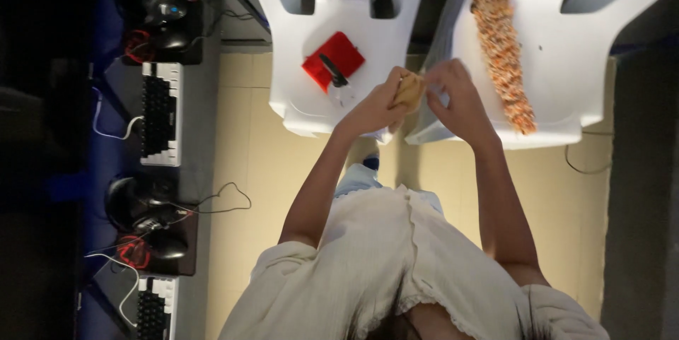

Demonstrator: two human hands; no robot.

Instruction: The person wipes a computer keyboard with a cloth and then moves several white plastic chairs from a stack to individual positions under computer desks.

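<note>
Holding: a tan lump [409, 90] is pinched between both hands, above the gap between two white chairs.
Left hand [378, 105]: fingers are curled shut round the lump's near side.
Right hand [456, 96]: fingertips [428, 77] are closed on the lump's far edge — thumb side hidden.
Beyond the left fingers: a red cloth [334, 59] with a dark tool on it is seen on the left chair [297, 110].
Beside the right fingers: an orange speckled strip [502, 47] is laid along the right chair [566, 110] — apart from the hand.
</note>
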